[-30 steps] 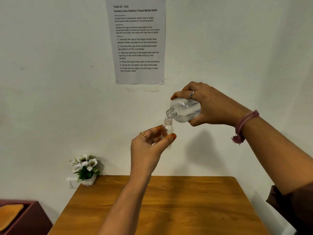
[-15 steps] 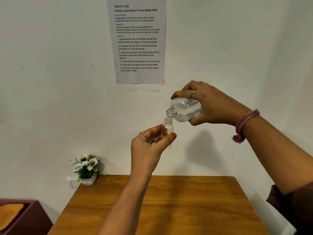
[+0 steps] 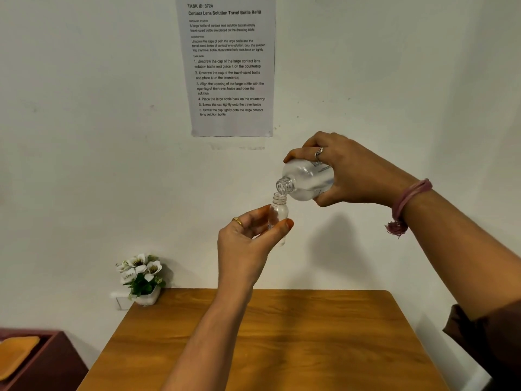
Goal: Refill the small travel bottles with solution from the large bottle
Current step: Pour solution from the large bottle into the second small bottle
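Note:
My left hand (image 3: 248,244) holds a small clear travel bottle (image 3: 277,213) upright between thumb and fingers, high above the wooden table (image 3: 282,340). Its neck is open, with no cap on. My right hand (image 3: 355,170) grips the large clear bottle (image 3: 307,179) from above and tilts it down to the left. The large bottle's open mouth sits just above the small bottle's opening, almost touching. The lower half of the small bottle is partly hidden by my thumb. I cannot see any caps.
A printed task sheet (image 3: 229,66) hangs on the white wall behind. A small pot of white flowers (image 3: 142,277) stands at the table's far left corner. A dark red cabinet (image 3: 36,359) with an orange cushion is at the lower left.
Both hands hold nearly still. The large bottle's mouth stays over the small bottle's opening, with only a slight shift.

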Available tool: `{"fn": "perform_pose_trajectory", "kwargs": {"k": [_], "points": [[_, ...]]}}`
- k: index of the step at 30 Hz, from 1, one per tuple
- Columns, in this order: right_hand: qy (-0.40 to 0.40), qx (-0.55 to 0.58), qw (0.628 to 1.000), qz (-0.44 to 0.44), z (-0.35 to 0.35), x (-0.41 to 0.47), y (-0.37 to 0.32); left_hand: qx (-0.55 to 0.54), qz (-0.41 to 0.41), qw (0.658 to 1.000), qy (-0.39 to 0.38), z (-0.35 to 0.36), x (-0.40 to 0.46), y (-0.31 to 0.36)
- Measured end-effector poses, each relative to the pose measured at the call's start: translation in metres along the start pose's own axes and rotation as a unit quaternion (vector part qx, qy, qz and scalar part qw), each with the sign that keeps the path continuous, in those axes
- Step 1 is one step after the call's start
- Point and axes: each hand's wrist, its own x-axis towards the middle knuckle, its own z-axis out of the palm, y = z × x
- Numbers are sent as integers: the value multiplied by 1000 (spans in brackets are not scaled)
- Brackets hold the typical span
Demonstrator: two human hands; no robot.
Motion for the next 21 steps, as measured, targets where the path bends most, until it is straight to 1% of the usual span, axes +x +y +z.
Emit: {"fn": "perform_pose_trajectory", "kwargs": {"k": [21], "points": [[-2, -10, 1000, -4, 0, 2, 1, -5, 0, 1000, 4, 1, 1, 0]]}}
